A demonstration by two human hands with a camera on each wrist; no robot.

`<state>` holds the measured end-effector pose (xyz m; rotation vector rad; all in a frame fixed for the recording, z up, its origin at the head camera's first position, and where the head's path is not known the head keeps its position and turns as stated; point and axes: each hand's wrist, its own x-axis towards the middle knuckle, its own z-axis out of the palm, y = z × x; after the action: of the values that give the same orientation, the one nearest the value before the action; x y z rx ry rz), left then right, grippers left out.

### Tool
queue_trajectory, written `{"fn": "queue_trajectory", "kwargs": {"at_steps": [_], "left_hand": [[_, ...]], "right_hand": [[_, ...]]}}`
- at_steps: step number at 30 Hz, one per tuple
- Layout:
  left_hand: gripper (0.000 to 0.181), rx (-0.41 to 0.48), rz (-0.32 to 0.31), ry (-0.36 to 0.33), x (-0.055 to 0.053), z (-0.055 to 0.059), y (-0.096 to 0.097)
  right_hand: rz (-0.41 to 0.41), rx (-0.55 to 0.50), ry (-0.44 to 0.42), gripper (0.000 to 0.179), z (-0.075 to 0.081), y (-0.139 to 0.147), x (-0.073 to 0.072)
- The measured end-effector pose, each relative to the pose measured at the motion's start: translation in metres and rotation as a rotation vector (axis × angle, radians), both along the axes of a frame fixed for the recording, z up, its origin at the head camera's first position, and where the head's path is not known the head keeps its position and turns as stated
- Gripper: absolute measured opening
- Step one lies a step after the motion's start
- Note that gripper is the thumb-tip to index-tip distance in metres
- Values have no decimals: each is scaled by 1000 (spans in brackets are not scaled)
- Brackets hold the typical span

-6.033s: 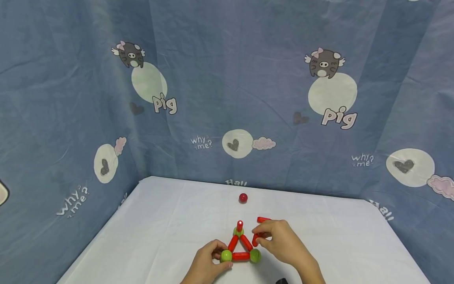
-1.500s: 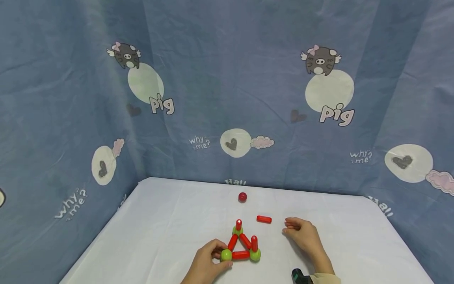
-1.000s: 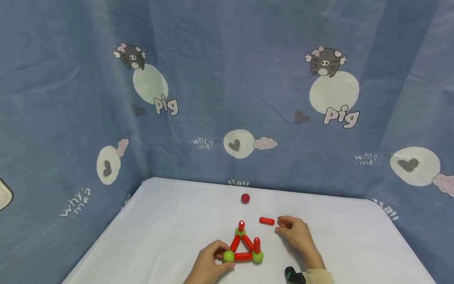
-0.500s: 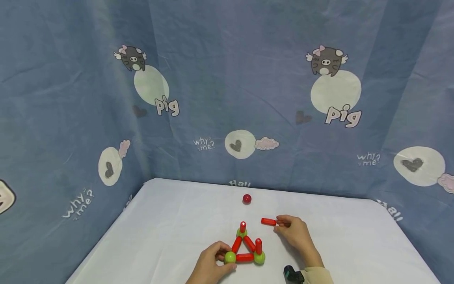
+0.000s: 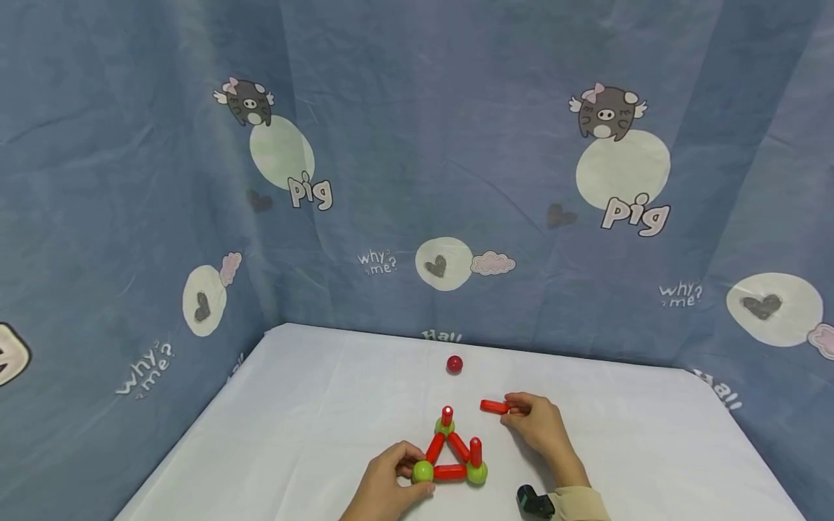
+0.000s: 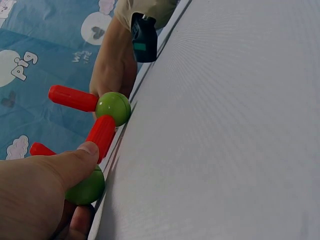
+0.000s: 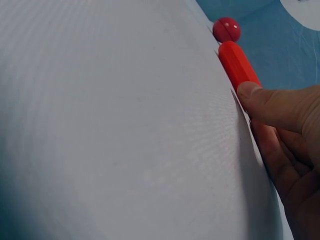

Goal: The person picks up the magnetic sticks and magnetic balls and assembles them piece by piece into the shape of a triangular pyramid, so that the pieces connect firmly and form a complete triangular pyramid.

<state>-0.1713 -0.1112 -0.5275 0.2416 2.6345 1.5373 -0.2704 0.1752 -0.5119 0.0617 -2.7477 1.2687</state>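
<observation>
On the white table lies a triangle of red rods (image 5: 449, 472) joined by green balls (image 5: 477, 473). Two more red rods stand upright, one on the far ball (image 5: 445, 426) and one on the right ball. My left hand (image 5: 386, 481) grips the near-left green ball (image 5: 423, 472), thumb in front and fingers behind. Right of the triangle, my right hand (image 5: 538, 427) pinches the end of a loose red rod (image 5: 494, 407) between thumb and fingers. The right wrist view shows that rod (image 7: 239, 65) low over or on the cloth; I cannot tell which.
A dark red ball (image 5: 454, 364) sits near the table's far edge. White cloth covers the table (image 5: 313, 405). Blue printed curtains (image 5: 365, 145) hang behind and to the left. A black device (image 5: 536, 501) is on my right wrist.
A second rod now stands upright on the right ball, where my right hand was earlier. That hand drew back right, then moved left to the loose rod and took its end. The left hand kept its grip.
</observation>
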Motion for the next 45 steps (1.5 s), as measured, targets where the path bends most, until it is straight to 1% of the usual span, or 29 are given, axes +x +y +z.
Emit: {"fn": "queue_trajectory", "kwargs": {"at_steps": [9,17,23,28,33,39,45], "left_hand": [[39,9,8,-19,0,-1,-1],[40,22,-2,-3,1,0,-2],[39,15,2,-11,1,1,-2],[39,8,8,-20,1,1,-2],[39,11,4,-26,1,0,-1],[39,20,-11,0,1,-1,-1],[39,21,-7,14,2,0,-2]], "right_hand": [[-10,-8,-22,35,-2,-5,-2],[-8,-9,10,26,-2,-6,-1],[-8,-11,-21,19,-5,-7,3],[7,-24,-21,19,-8,-7,6],[-1,-46,-19,20,-8,-7,7],[-3,-72,-3,21,-8,-5,7],[-4,-94,-15,22,-6,-7,7]]}}
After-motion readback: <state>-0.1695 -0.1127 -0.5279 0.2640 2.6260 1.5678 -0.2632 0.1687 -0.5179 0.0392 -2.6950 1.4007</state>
